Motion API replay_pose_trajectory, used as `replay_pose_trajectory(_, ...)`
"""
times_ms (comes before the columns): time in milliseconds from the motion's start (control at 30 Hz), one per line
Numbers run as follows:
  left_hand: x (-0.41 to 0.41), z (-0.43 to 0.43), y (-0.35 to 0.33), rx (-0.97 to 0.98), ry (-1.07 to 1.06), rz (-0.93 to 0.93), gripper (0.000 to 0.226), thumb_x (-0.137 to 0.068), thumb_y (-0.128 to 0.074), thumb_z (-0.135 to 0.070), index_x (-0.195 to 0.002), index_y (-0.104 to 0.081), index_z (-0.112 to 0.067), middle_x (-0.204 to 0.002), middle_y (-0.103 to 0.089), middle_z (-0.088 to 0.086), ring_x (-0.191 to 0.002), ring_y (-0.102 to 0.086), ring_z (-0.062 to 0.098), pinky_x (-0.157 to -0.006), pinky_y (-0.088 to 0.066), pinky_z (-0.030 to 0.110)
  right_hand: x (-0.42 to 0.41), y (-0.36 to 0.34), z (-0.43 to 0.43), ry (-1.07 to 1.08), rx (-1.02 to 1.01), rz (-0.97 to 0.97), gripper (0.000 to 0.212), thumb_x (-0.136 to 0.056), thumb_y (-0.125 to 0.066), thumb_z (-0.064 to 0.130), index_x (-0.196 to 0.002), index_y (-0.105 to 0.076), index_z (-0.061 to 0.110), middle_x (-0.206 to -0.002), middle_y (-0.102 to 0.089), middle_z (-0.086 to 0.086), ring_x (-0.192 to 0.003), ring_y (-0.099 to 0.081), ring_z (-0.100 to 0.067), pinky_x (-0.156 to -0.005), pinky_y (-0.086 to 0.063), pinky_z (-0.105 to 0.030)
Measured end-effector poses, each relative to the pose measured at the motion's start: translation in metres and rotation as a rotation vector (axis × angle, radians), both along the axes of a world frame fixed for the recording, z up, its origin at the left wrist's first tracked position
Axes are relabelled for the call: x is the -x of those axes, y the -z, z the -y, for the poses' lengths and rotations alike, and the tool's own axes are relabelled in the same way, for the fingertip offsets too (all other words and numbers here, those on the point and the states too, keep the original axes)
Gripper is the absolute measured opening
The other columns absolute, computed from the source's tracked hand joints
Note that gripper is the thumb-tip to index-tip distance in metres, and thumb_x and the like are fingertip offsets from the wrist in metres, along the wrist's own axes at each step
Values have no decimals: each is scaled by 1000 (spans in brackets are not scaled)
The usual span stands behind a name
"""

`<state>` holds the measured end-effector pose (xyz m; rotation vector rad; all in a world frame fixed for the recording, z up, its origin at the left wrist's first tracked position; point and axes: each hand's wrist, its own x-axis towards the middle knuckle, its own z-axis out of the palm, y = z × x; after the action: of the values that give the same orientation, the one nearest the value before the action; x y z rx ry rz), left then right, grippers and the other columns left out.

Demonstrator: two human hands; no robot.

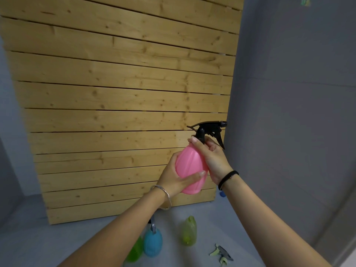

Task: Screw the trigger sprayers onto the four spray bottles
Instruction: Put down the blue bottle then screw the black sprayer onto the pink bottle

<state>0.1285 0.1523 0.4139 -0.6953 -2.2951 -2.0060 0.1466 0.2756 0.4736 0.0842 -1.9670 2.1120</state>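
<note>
Left grip: left hand (174,180) is wrapped around the lower body of the pink bottle (189,170), thumb across the front, fingers behind; a silver bangle (163,195) sits on that wrist.
Right grip: right hand (212,157) is clamped around the neck of the pink bottle, at the collar of the black trigger sprayer (209,132); a black band (228,179) circles the wrist.
Pink bottle: one, held up in the air in front of a wooden slat panel (119,93), tilted slightly, base toward the camera, well above the bench.
Black trigger sprayer: one, seated on top of the pink bottle, nozzle pointing right, lever hanging down beside the right hand's fingers. How far it is screwed down cannot be told.
Bottles on the bench: three, standing on the grey bench (221,224) below the arms. A blue bottle (153,242) carries a sprayer whose upper part is hidden behind the left forearm. A green bottle (135,251) stands just beside it on the left, mostly hidden by the arm. A yellow-green bottle (188,231) stands apart to the right, its neck bare.
Loose sprayer: one, pale green and grey (221,254), lying on its side on the bench to the right of the yellow-green bottle.
Bottles in all: four.
</note>
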Motion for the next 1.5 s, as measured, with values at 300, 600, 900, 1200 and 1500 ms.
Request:
replay_pose_trajectory(300, 11, 8, -5, -30, 142, 211, 90, -40, -82, -55, -122, -49, -36, -117, -62, -1, -106, -61, 20, -88, -55, 42, 0, -1, -16, -159, -15, -54, 45, -81, -60, 38, -118, -63, 12, -111, -70, 5, -101, -65, -8, -88, -54, -30)
replay_pose_trajectory(600, 6, 1, -17, 0, 36, 115, 89, -44, -86, -52, -120, -43, -37, -120, -56, -4, -100, -58, 11, -70, -52, 24, 5, -7, -16, 40, -25, -105, 30, -82, -64, 38, -104, -69, 17, -102, -73, 6, -98, -64, -14, -85, -55, -31)
replay_pose_trajectory(900, 15, 16, -12, -5, 185, 248, 89, -40, -85, -50, -121, -49, -37, -118, -62, -1, -105, -62, 18, -84, -57, 38, 3, -6, -23, -127, -112, -93, 31, -89, -58, 25, -116, -63, 10, -114, -69, -4, -102, -64, -12, -85, -54, -26)
replay_pose_trajectory(1200, 14, 17, -15, 8, 48, 110, 67, -56, -88, -35, -108, -46, -45, -113, -56, -11, -97, -58, 6, -68, -52, 21, 7, -4, -21, -5, -90, -145, 26, -86, -63, 24, -110, -68, 13, -109, -72, 0, -103, -64, -11, -87, -54, -23)
replay_pose_trajectory(1500, 14, 23, 1, 107, 172, 189, 99, -41, -85, -50, -130, -43, -36, -118, -59, -6, -106, -59, 15, -82, -56, 34, 3, -4, -21, -236, -224, -66, 30, -86, -62, 18, -115, -64, 11, -115, -69, -6, -111, -62, -17, -93, -52, -27)
